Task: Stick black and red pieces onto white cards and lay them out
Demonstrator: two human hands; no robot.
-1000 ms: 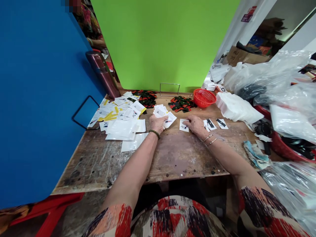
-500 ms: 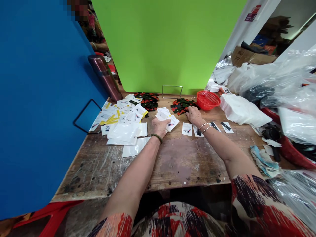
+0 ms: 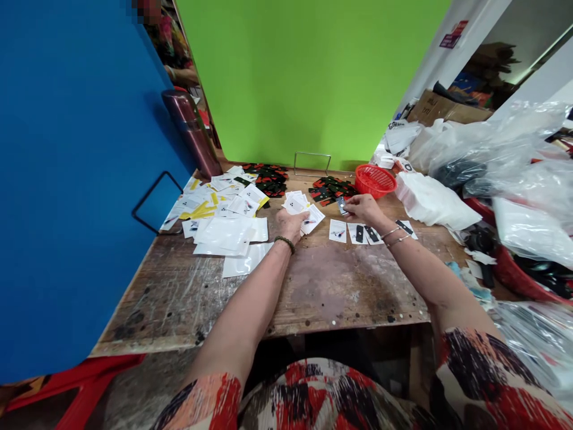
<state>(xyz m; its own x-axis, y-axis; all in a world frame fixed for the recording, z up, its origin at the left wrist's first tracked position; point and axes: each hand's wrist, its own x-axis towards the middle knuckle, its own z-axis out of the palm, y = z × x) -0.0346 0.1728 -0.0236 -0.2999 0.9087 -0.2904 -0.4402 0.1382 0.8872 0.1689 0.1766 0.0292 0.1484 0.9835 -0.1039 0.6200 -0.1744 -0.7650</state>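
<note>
Dark piece [image 3: 341, 205]: small, flat, greyish-dark with a pale spot; at the fingertips of the right hand, just in front of the right-hand pile.
Right hand [image 3: 364, 209]: thumb and fingers together, pinched on the dark piece.
Card fan [image 3: 313, 220]: white printed cards, overlapping, some with small coloured pictures and a little yellow showing.
Left hand [image 3: 290, 223]: thumb on top, fingers clamped on the card fan; the fingers underneath are hidden.
Card row [image 3: 337, 231]: four white cards; the leftmost shows its printed picture, the others carry a black strip each, two of them close together, the rightmost partly behind the right wrist.
Right-hand pile [image 3: 329, 190]: flat black and red-orange pieces, jumbled.
Red basket [image 3: 377, 192]: round, perforated, beside that pile; something red inside, too unclear to name.
Left-hand pile [image 3: 272, 179]: similar black and red-orange pieces, next to the loose cards [image 3: 244, 206].
White pouches [image 3: 226, 233]: glossy, overlapping, left of the left hand.
Red basin [image 3: 514, 272]: at far right, glossy black items within.
</note>
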